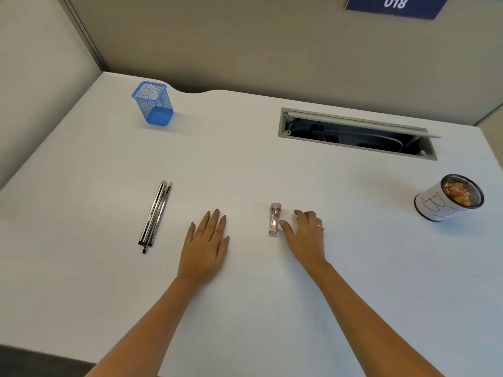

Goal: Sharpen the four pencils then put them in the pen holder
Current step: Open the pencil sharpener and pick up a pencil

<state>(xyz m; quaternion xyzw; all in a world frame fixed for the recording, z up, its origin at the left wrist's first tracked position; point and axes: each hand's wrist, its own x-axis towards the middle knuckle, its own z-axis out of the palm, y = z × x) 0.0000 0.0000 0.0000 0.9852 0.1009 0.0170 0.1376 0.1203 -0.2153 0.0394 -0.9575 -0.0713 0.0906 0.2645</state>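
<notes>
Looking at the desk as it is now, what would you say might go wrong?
The small pink sharpener lies loose beside the right hand; a nudge might slide it away. The four dark pencils lie bundled, so lifting one may scatter others. The blue mesh pen holder stands far off and looks easy to tip.

White desk (272, 164) with curved notch at back edge; open cable hatch (356, 133) showing dark wires. Beige partition panels (217, 42) behind and at left. Blue sign (394, 5) marked 018 above. Dark floor (40, 360) at bottom left.
</notes>
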